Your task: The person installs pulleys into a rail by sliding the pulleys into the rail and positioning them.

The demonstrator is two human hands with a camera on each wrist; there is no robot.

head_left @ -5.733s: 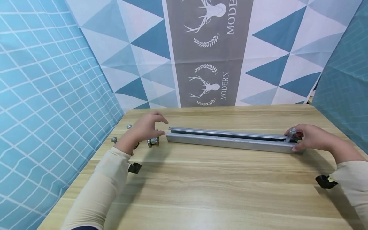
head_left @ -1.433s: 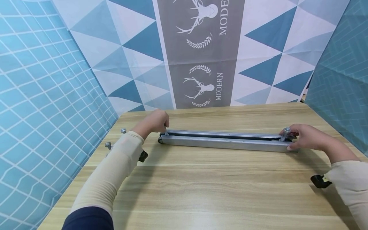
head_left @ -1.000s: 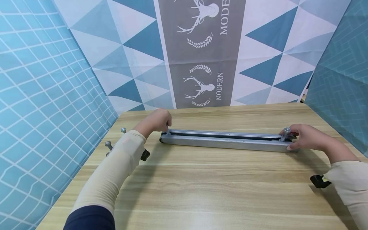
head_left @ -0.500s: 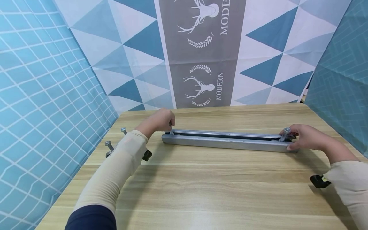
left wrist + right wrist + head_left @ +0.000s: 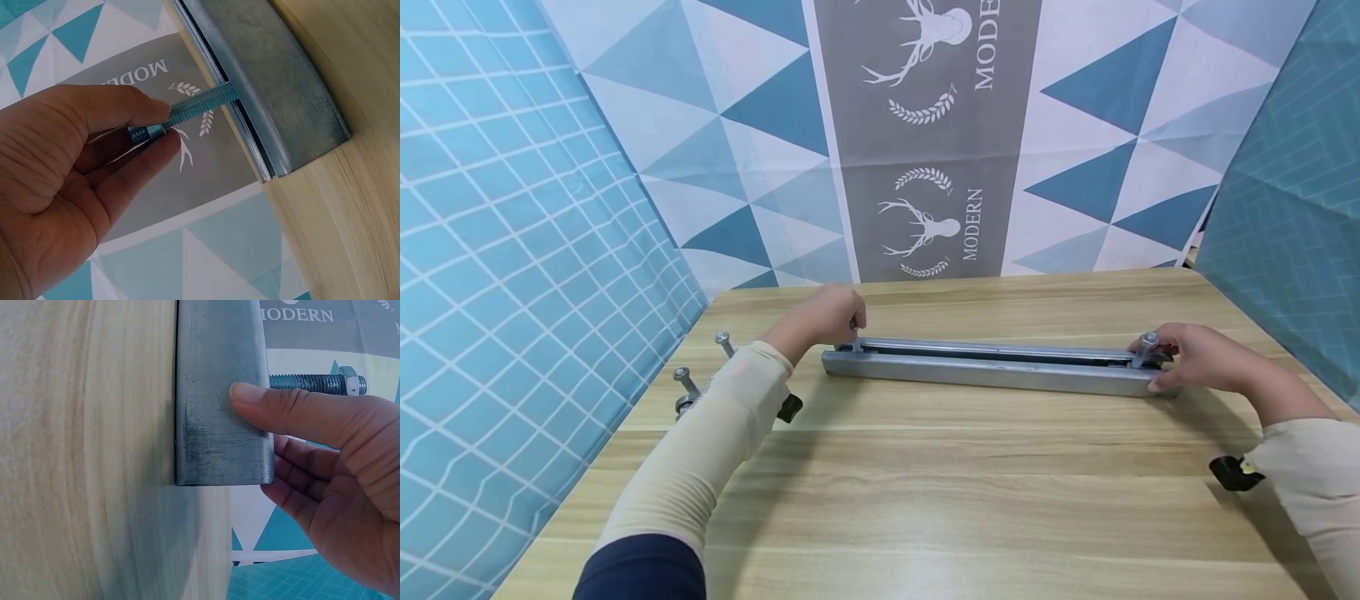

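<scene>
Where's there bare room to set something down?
The widest bare patch of table lies before the metal rail, between the left sleeve and right sleeve. A narrower strip runs behind the rail toward the backdrop. Crowded spots: the rail's ends, at the left hand and right hand, and the left side, where two bolts show beside the left sleeve.

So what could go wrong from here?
The left hand pinches a bolt near one end of the metal rail, so the bolt might slide out there. The right hand grips the other end; if that grip eases, the rail could shift on the table.
</scene>
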